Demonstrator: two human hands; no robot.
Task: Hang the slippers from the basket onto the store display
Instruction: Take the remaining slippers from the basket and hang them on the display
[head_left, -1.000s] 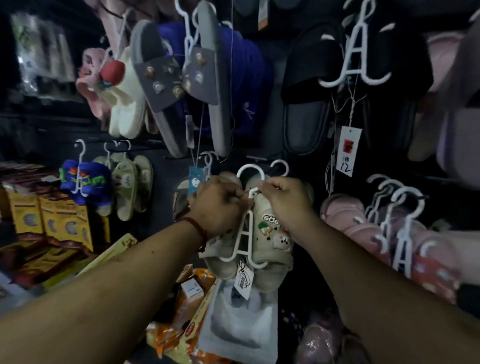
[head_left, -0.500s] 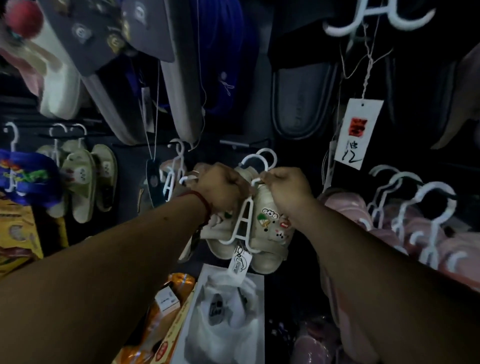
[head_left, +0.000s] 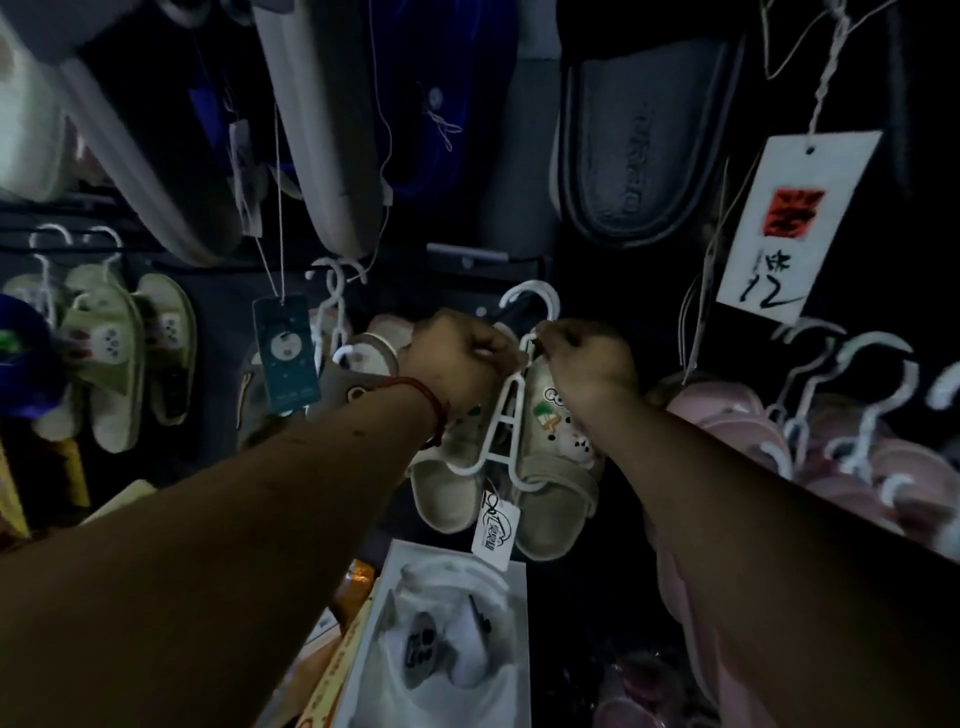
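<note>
Clearly the pair has reached the rack: the beige slippers (head_left: 556, 457) hang on a white hanger (head_left: 506, 415) just below the centre of the view. Its hook (head_left: 530, 301), at twelve o'clock from both hands, loops over a dark display peg (head_left: 511, 318). Whether it is fully seated cannot be told in this dim light. The left hand (head_left: 457, 358), at nine o'clock of the hanger's neck, has its fingers curled tight there. The right hand (head_left: 587, 364), at three o'clock, pinches the neck just under the hook.

To finish well, the person would probably slide the hook back along the peg until it bears the weight. One hand could then ease off first while the other steadies the swing, so the pair hangs square and clear of the pink slippers (head_left: 727, 415) at three o'clock.

As for writing, a small paper tag (head_left: 496, 527) at six o'clock of the pair carries a round logo too fine to read. At two o'clock a white price card (head_left: 795, 223) shows a red mark and a handwritten figure that looks like 12. The grey slipper (head_left: 639, 150) at one o'clock has embossed lettering, not legible
</note>
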